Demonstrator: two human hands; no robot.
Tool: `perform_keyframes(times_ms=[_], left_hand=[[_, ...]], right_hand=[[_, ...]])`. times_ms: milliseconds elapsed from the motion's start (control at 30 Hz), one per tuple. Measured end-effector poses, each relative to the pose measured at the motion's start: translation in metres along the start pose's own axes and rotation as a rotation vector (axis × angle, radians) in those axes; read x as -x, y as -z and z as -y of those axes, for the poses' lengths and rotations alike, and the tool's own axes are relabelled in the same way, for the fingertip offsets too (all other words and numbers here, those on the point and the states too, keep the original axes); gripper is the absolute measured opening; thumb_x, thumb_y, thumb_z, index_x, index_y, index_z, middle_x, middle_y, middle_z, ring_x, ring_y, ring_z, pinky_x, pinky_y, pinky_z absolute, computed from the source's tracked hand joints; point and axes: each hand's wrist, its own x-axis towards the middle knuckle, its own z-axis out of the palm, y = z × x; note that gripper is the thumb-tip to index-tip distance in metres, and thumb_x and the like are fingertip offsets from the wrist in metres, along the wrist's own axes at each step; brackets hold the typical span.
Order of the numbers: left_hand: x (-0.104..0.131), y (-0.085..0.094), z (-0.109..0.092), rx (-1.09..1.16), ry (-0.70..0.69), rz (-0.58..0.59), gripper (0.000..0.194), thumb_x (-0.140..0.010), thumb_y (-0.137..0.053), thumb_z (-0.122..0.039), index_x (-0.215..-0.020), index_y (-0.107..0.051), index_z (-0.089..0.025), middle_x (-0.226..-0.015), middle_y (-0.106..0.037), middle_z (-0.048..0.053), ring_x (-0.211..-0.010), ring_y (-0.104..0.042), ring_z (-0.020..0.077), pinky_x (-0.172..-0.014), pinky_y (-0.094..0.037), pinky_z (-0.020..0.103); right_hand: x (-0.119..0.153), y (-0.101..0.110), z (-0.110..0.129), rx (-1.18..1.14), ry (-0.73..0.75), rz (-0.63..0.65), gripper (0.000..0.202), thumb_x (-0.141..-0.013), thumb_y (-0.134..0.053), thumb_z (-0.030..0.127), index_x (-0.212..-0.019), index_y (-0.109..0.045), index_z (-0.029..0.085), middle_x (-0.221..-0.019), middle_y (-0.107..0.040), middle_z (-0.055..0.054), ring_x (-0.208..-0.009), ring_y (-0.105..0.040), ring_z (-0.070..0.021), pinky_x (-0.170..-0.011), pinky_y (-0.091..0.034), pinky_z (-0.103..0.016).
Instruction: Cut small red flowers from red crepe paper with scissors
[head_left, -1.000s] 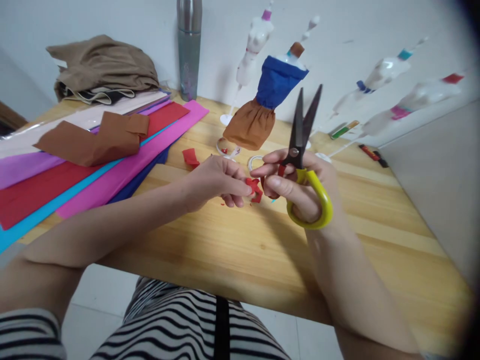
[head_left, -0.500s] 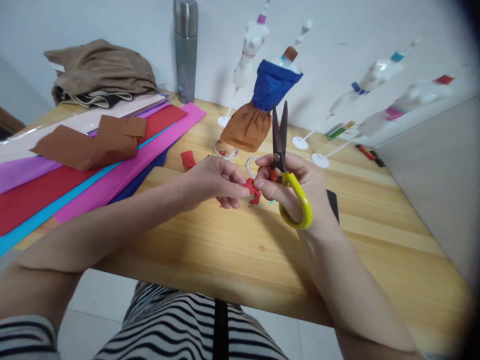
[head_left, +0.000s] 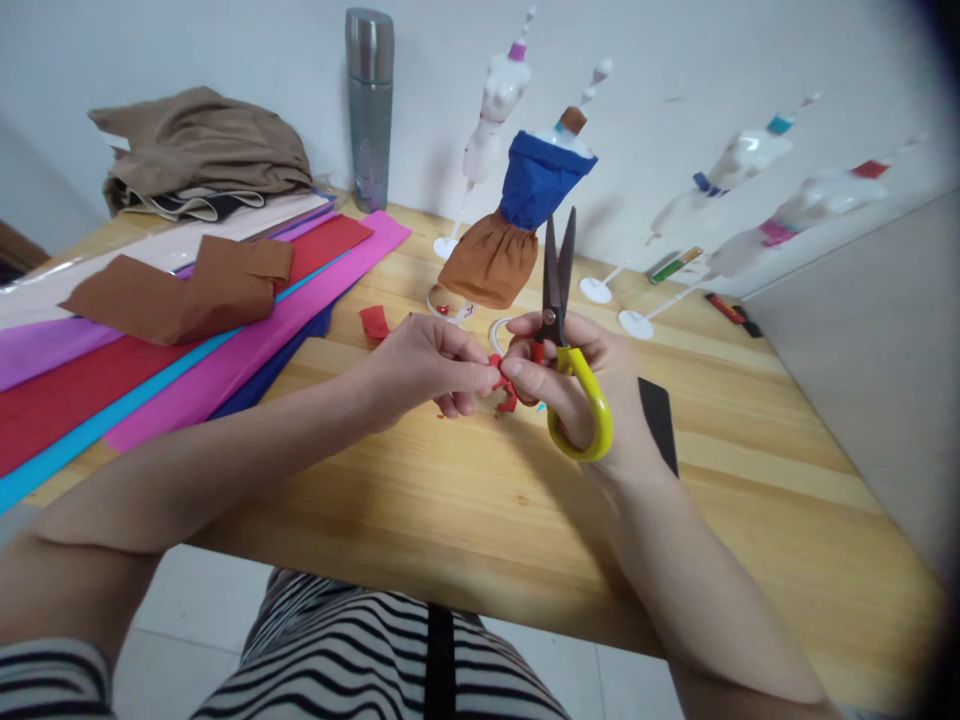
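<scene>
Between the fingertips of both hands is a small, cut piece of red crepe paper [head_left: 496, 366]. My left hand [head_left: 431, 368] pinches its left side with thumb and forefinger. The thumb and forefinger of my right hand [head_left: 600, 375] pinch the other side. Scissors [head_left: 551, 318] with a yellow and red handle hang on that same right hand, blades pointing up and slightly apart, touching no paper. Just beyond the hands stands a small mannequin dressed in a blue crepe top [head_left: 544, 180] and a gathered brown skirt [head_left: 491, 255]. A red scrap [head_left: 373, 322] lies left of it.
Coloured crepe sheets [head_left: 247, 345] cover the table's left, topped by a brown piece [head_left: 187, 295]. Behind are folded brown cloth [head_left: 202, 140] and a metal flask [head_left: 370, 120]. White mannequins [head_left: 750, 160] line the wall. A tape roll [head_left: 498, 335] and black flat object [head_left: 658, 420] lie near my right hand.
My right hand has shifted slightly left with the scissors, and the red paper looks more bunched between the fingertips. Both hands keep their pinch.
</scene>
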Motion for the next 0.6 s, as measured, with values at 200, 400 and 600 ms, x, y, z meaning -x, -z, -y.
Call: perform_keyframes(times_ms=[200, 400, 600], left_hand=[[0.000, 0.004, -0.005, 0.038, 0.044, 0.000, 0.020, -0.074, -0.066, -0.011, -0.055, -0.066, -0.012, -0.045, -0.060, 0.001, -0.042, -0.054, 0.0072, -0.042, -0.039, 0.015], [0.002, 0.002, -0.002, -0.009, 0.022, -0.008, 0.017, -0.073, -0.062, -0.008, -0.057, -0.065, -0.012, -0.045, -0.059, 0.000, -0.045, -0.054, 0.0072, -0.044, -0.039, 0.015], [-0.002, 0.007, -0.001, 0.015, 0.018, 0.032, 0.012, -0.073, -0.065, -0.014, -0.061, -0.066, -0.012, -0.050, -0.062, 0.000, -0.046, -0.058, 0.0097, -0.044, -0.043, 0.017]], right_hand=[[-0.003, 0.011, -0.002, -0.025, 0.042, -0.057, 0.025, -0.074, -0.081, 0.031, -0.094, -0.069, 0.022, -0.058, -0.060, 0.005, -0.045, -0.049, -0.0105, -0.043, -0.038, -0.027], [0.001, 0.003, 0.001, -0.005, 0.008, 0.061, 0.032, -0.069, -0.084, 0.026, -0.096, -0.069, 0.023, -0.068, -0.067, 0.004, -0.051, -0.054, -0.0104, -0.047, -0.042, -0.027], [0.002, -0.001, 0.002, 0.030, 0.022, 0.029, 0.030, -0.068, -0.084, 0.027, -0.093, -0.067, 0.024, -0.061, -0.061, 0.007, -0.047, -0.048, -0.0094, -0.045, -0.040, -0.026]])
